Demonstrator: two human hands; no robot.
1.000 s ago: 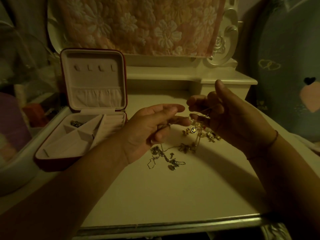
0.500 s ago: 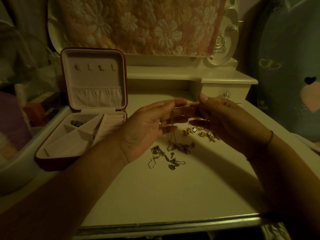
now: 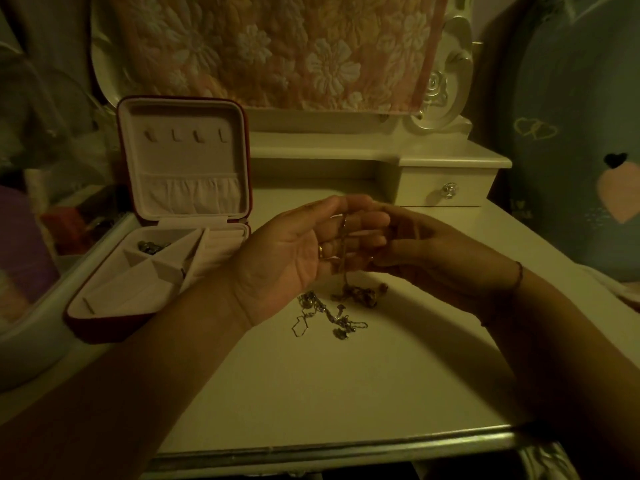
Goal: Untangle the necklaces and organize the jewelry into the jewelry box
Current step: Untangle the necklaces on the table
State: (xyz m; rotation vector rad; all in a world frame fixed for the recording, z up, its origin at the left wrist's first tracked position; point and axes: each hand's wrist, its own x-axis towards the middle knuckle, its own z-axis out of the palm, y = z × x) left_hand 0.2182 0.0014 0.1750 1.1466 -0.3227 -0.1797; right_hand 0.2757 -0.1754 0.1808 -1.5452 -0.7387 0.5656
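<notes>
cream table (image 3: 311, 393) bears jewelry box (image 3: 104, 306), tangled necklaces (image 3: 329, 313).

The one head-worn view is looking forward and down from the person's own eye level, facing the back of the surface (image 3: 311, 393), where a drawer (image 3: 446, 188) and a hanging floral cloth (image 3: 277, 50) are closing off the top of the frame. It is sitting close, with the left hand (image 3: 298, 247) and right hand (image 3: 436, 258) meeting at the centre and both forearms running in from the bottom corners. The wide lens is also taking in the box (image 3: 104, 320) at the left and the near edge of the surface below.
</notes>
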